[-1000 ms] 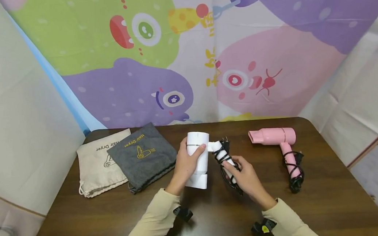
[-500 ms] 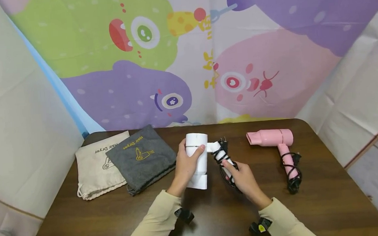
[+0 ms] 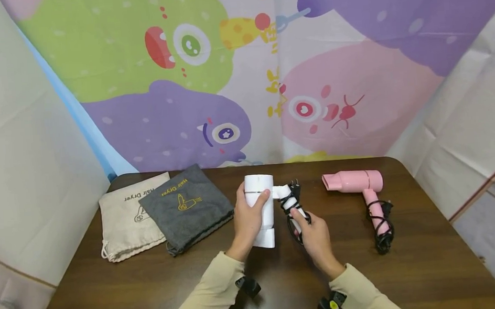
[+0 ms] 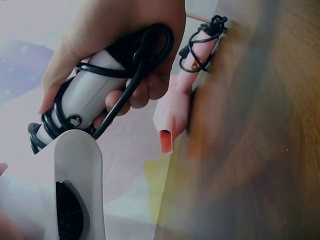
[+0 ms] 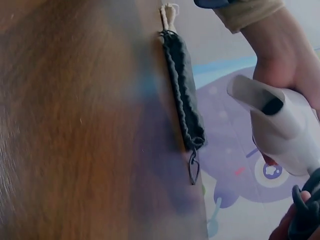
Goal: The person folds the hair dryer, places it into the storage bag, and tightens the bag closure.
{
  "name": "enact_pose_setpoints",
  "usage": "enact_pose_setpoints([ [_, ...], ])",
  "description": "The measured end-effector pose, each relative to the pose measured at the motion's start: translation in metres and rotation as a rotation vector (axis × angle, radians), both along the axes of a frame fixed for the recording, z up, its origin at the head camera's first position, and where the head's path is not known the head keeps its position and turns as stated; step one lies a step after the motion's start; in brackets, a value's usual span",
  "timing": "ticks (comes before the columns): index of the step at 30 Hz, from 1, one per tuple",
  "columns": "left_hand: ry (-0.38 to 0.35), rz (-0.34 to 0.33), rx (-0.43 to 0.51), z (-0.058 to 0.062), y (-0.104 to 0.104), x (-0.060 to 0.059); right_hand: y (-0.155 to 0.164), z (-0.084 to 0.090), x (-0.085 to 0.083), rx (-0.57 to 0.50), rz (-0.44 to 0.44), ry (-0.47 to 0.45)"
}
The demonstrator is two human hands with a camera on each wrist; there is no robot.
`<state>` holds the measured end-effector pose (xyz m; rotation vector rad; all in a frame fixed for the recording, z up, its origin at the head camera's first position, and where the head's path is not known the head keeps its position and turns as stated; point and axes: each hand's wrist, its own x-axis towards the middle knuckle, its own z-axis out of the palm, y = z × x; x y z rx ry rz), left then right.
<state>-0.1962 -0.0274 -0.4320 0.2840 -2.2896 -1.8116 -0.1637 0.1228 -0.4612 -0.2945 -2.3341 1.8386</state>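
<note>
A white hair dryer is held over the middle of the brown table. My left hand grips its barrel, thumb across the top. My right hand grips the white handle, which has a black cord wound round it; the plug sticks out at the far end. A pink hair dryer with its own wrapped cord lies on the table to the right, also visible as the pink dryer in the left wrist view.
A grey drawstring bag marked "Hair Dryer" lies left of the hands, partly over a beige bag. The grey bag's edge shows in the right wrist view. A cartoon monster backdrop stands behind the table.
My right hand has shifted slightly left and closer to the handle, tightening its grip on the cord-wrapped handle. The left hand and dryer barrel have stayed almost still.
</note>
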Motion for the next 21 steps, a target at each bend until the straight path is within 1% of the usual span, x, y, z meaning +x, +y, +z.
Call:
enact_pose_setpoints([
  [4,0.006,0.012,0.038,-0.003,0.007,0.001,-0.006,-0.003,0.003,-0.016,-0.052,0.014],
  [8,-0.002,0.036,0.095,-0.008,0.016,0.003,-0.015,-0.007,0.004,-0.025,-0.107,0.058],
  [12,0.005,0.070,0.122,-0.009,0.024,0.005,-0.023,-0.009,0.004,0.011,-0.163,0.116],
  [14,0.010,0.083,0.119,-0.010,0.027,0.006,-0.026,-0.009,0.005,0.025,-0.183,0.137],
  [17,0.012,0.084,0.119,-0.012,0.028,0.006,-0.027,-0.009,0.006,0.034,-0.193,0.145],
  [21,0.008,0.082,0.140,-0.014,0.027,0.006,-0.026,-0.010,0.006,0.039,-0.162,0.122],
])
